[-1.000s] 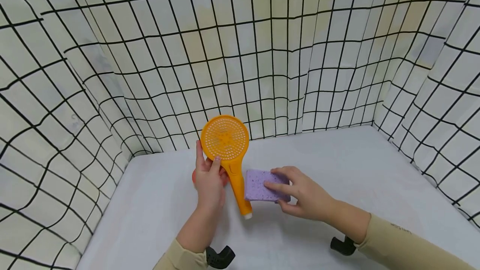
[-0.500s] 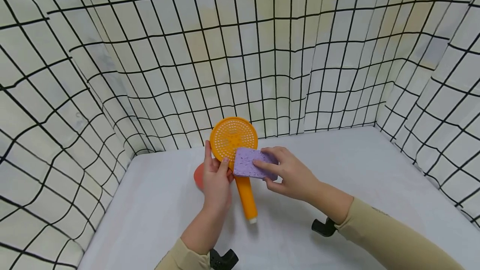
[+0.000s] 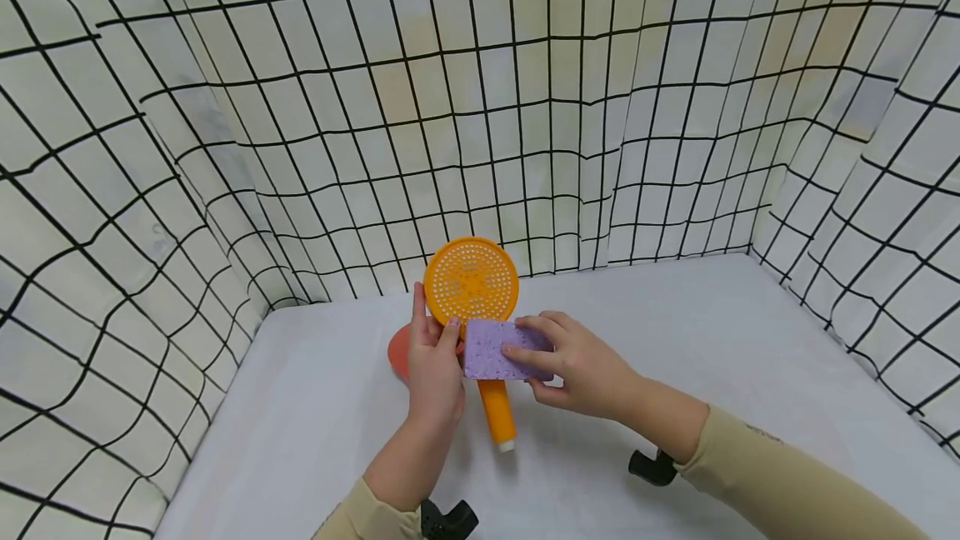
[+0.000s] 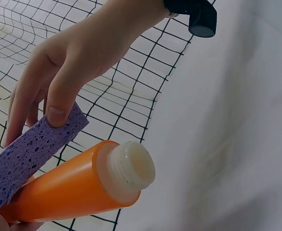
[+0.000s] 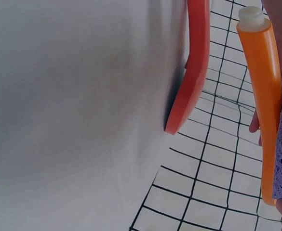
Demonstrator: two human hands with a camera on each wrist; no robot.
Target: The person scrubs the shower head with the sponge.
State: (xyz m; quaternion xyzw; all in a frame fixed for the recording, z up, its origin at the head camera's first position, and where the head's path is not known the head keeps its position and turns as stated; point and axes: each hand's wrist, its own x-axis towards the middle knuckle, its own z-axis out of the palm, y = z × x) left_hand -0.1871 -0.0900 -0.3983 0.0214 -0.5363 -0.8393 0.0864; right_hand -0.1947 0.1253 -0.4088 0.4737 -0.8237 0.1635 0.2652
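Head | left hand (image 3: 433, 369) grips shower head (image 3: 472, 283) | right hand (image 3: 577, 365) pinches sponge (image 3: 495, 350) (unmarked)

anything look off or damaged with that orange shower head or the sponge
Nothing stands out. The orange plastic shower head looks whole, held by the left hand; no hose is on its threaded end. The right hand presses an intact purple sponge to its handle.

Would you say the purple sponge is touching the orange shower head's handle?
Touching: the left wrist view shows the purple sponge pressed flat against the orange shower head handle.
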